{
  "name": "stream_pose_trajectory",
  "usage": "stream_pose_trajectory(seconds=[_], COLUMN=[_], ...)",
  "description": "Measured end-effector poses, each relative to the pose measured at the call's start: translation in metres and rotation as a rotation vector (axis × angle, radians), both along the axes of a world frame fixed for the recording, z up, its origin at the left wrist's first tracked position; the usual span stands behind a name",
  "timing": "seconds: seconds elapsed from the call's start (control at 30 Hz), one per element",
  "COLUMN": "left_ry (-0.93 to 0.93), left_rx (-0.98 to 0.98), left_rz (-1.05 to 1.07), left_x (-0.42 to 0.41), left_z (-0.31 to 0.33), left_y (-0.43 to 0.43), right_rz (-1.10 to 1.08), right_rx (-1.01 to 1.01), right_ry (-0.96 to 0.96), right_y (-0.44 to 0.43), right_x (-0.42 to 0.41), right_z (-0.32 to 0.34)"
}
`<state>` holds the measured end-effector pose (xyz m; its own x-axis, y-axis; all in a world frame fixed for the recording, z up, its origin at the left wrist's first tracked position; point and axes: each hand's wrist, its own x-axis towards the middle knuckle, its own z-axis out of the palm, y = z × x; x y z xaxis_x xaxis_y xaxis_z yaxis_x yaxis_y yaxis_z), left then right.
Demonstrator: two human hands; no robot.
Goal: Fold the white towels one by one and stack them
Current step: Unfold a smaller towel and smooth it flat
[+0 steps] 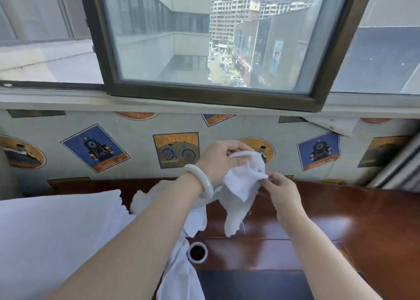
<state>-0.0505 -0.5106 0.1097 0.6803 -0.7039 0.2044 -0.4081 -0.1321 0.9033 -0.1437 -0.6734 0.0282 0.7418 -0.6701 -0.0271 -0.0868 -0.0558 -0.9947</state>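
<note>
white towel [242,181] is pinched by left grip [221,161] and right grip [280,187]; bunched cloth below them could be misfolded

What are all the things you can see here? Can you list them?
held towel: one, white, in the air above the desk, between both hands
towel heap: count unclear, white, on the desk under the left forearm
desk: one, reddish-brown wood, below the window
cable hole: one, white-ringed, in the desk top
dark panel: one, near-black, bottom edge
bedding: one, white, far left
window: one, dark brown frame, buildings outside
bicycle picture: one, orange and blue, on the wall
train pictures: two, blue, on the wall
bangle: one, pale, on the left wrist
left hand: grips the towel's top
right hand: pinches the towel's right edge
</note>
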Motion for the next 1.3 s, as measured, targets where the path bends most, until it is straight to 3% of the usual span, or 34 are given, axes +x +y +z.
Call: stream_pose_trajectory(seconds=[0.13, 0.27, 0.33, 0.4, 0.47, 0.5, 0.63, 0.8, 0.93, 1.03, 1.07, 1.1, 1.23, 1.3], left_ry=[0.121, 0.415, 0.552, 0.815, 1.28, 1.353, 1.355, 1.127, 1.388, 1.518, 1.531, 1.528, 1.5, 1.496], left_rx=[0.06, -0.049, -0.016, -0.035, -0.182, -0.172, -0.081, 0.206, 0.101, 0.033, 0.013, 0.009, -0.048, -0.167], left_rz=[0.104, 0.098, 0.129, 0.101, 0.188, 0.272, 0.417, 0.679, 0.654, 0.509, 0.504, 0.527, 0.637, 0.65], left_x=[-0.042, -0.127, -0.187, -0.25, -0.299, -0.312, -0.316, -0.25, -0.222, -0.217, -0.217, -0.218, -0.227, -0.232], left_z=[-0.018, -0.066, -0.115, -0.164, -0.195, -0.208, -0.236, -0.261, -0.274, -0.279, -0.282, -0.283, -0.288, -0.286], left_y=[-0.026, -0.09, -0.133, -0.173, -0.203, -0.21, -0.191, -0.157, -0.157, -0.172, -0.179, -0.185, -0.202, -0.202], right_rz=[-0.017, 0.147, 0.12, 0.079, 0.084, 0.123, 0.085, 0.065, 0.134, 0.07, 0.007, 0.008, 0.187, 0.12], right_rx=[0.057, 0.009, 0.101, 0.256, 0.373, 0.359, 0.175, 0.071, 0.033, -0.365, -0.407, -0.344, 0.655, 0.959], right_ry=[-0.01, 0.248, 0.347, 0.424, 0.512, 0.558, 0.652, 0.65, 0.692, 0.828, 0.784, 0.725, 0.564, 0.467], right_y=[-0.074, -0.152, -0.174, -0.18, -0.174, -0.171, -0.171, -0.2, -0.22, -0.221, -0.214, -0.204, -0.151, -0.136], right_x=[-0.067, -0.142, -0.176, -0.208, -0.237, -0.249, -0.271, -0.271, -0.269, -0.272, -0.27, -0.268, -0.255, -0.246], right_z=[0.006, -0.019, -0.05, -0.089, -0.127, -0.145, -0.18, -0.177, -0.167, -0.16, -0.157, -0.158, -0.175, -0.19])
